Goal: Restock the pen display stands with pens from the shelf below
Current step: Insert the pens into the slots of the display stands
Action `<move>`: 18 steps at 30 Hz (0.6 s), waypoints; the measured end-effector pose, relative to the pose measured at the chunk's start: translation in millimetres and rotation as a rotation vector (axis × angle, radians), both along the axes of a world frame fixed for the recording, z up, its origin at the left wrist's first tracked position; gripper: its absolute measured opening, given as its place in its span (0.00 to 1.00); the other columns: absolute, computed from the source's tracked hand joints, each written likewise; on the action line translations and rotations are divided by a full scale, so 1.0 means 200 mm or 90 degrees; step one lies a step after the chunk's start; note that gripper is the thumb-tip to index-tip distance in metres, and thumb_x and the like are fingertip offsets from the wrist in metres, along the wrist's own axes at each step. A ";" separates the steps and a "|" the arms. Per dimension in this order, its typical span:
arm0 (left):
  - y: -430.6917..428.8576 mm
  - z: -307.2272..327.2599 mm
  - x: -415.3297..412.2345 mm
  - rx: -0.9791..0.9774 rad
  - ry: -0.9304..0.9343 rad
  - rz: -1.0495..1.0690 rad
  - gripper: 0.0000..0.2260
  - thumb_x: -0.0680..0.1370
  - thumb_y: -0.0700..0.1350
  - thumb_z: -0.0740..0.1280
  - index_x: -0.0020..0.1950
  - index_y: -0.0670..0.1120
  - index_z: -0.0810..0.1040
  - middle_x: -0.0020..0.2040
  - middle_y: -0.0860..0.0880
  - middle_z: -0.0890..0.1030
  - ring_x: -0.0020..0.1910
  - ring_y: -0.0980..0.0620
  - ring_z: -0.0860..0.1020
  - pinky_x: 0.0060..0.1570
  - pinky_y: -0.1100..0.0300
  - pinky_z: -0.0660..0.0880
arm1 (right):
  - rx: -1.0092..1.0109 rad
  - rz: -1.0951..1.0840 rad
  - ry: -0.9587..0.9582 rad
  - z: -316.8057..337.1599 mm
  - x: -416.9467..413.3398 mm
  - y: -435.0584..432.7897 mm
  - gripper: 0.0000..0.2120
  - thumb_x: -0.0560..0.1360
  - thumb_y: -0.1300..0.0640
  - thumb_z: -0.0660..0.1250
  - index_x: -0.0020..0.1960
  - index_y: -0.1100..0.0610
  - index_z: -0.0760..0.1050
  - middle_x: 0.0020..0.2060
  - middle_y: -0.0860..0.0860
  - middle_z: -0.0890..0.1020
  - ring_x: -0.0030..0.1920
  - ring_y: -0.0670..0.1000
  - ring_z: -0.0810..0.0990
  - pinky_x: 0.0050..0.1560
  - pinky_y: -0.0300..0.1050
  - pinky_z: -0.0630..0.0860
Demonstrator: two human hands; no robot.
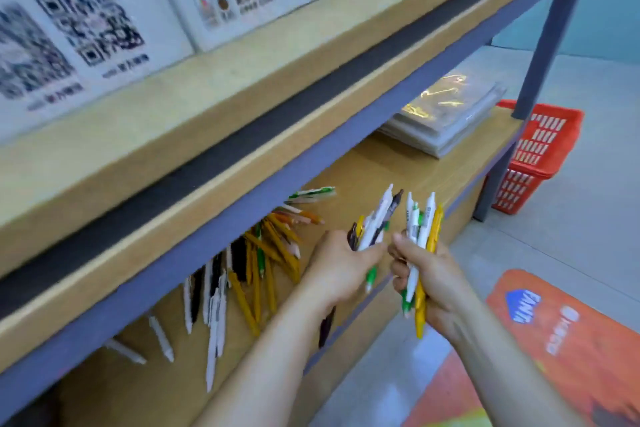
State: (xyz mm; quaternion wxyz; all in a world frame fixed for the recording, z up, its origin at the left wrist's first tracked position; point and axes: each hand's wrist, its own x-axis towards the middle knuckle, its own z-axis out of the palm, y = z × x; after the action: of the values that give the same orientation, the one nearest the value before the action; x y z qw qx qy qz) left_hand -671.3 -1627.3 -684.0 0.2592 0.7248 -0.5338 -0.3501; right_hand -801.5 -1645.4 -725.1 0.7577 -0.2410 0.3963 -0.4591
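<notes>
Loose pens (242,274) in white, black, yellow and green lie scattered on the lower wooden shelf (450,166). My left hand (341,265) grips a bunch of pens (377,218), white, black, yellow and green, in front of the shelf edge. Right beside it my right hand (426,274) grips a second bunch (424,236) of white, green and yellow pens, tips pointing up. The two bunches nearly touch. No pen display stand is in view.
The upper shelf (207,135) carries white boxes with QR codes (86,28) and overhangs the lower one. A stack of clear plastic sleeves (446,114) lies at the shelf's right end. A red basket (533,156) stands on the floor beyond a blue-grey post (550,31). An orange floor mat (554,340) lies below right.
</notes>
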 end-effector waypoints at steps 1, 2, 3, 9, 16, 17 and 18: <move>0.07 0.10 -0.07 0.013 0.098 -0.029 0.10 0.73 0.52 0.68 0.41 0.47 0.81 0.35 0.50 0.83 0.36 0.54 0.81 0.39 0.59 0.78 | 0.010 -0.015 -0.005 0.10 -0.05 0.06 0.05 0.73 0.62 0.67 0.41 0.58 0.71 0.25 0.50 0.69 0.22 0.44 0.66 0.20 0.34 0.61; 0.14 0.20 -0.14 0.028 0.170 -0.047 0.08 0.76 0.48 0.68 0.38 0.48 0.81 0.32 0.52 0.82 0.30 0.58 0.78 0.33 0.63 0.74 | 0.021 -0.031 -0.008 0.22 -0.10 0.12 0.05 0.71 0.62 0.68 0.42 0.59 0.72 0.25 0.51 0.71 0.22 0.44 0.66 0.20 0.34 0.62; 0.20 0.32 -0.20 0.035 0.209 -0.060 0.09 0.77 0.46 0.68 0.37 0.49 0.81 0.30 0.53 0.81 0.26 0.60 0.74 0.29 0.64 0.70 | 0.032 -0.047 -0.007 0.35 -0.15 0.18 0.06 0.69 0.62 0.68 0.44 0.60 0.72 0.25 0.51 0.71 0.22 0.44 0.67 0.20 0.34 0.63; 0.46 1.22 -0.46 0.059 0.313 -0.123 0.12 0.80 0.45 0.65 0.37 0.53 0.80 0.26 0.55 0.77 0.22 0.62 0.69 0.24 0.69 0.65 | 0.028 -0.122 0.033 1.25 -0.43 0.47 0.11 0.65 0.62 0.69 0.45 0.62 0.71 0.24 0.49 0.69 0.23 0.44 0.66 0.21 0.35 0.62; 0.58 2.26 -0.54 0.003 0.548 0.088 0.12 0.81 0.47 0.63 0.41 0.44 0.65 0.23 0.49 0.64 0.19 0.51 0.63 0.22 0.64 0.62 | -0.031 -0.066 -0.004 2.39 -0.57 0.56 0.27 0.57 0.54 0.80 0.49 0.63 0.71 0.24 0.48 0.69 0.22 0.43 0.66 0.20 0.35 0.65; 0.56 2.39 -0.52 -0.031 0.585 0.139 0.12 0.81 0.47 0.62 0.41 0.45 0.66 0.24 0.48 0.65 0.20 0.51 0.64 0.22 0.63 0.63 | -0.044 -0.035 -0.007 2.51 -0.57 0.57 0.35 0.51 0.51 0.84 0.49 0.63 0.71 0.24 0.49 0.69 0.22 0.43 0.66 0.20 0.35 0.65; 0.55 2.51 -0.50 -0.071 0.617 0.184 0.11 0.81 0.47 0.62 0.41 0.44 0.67 0.25 0.48 0.67 0.21 0.51 0.66 0.22 0.63 0.65 | -0.057 -0.003 -0.008 2.61 -0.57 0.59 0.39 0.46 0.49 0.86 0.48 0.63 0.71 0.25 0.50 0.70 0.22 0.44 0.67 0.20 0.35 0.64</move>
State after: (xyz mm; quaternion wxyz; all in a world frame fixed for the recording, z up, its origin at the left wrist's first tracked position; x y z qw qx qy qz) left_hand -770.9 -1517.7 -183.0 0.5612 0.5307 -0.2645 -0.5774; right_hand -915.6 -1527.6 -203.1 0.7476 -0.2707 0.3711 -0.4797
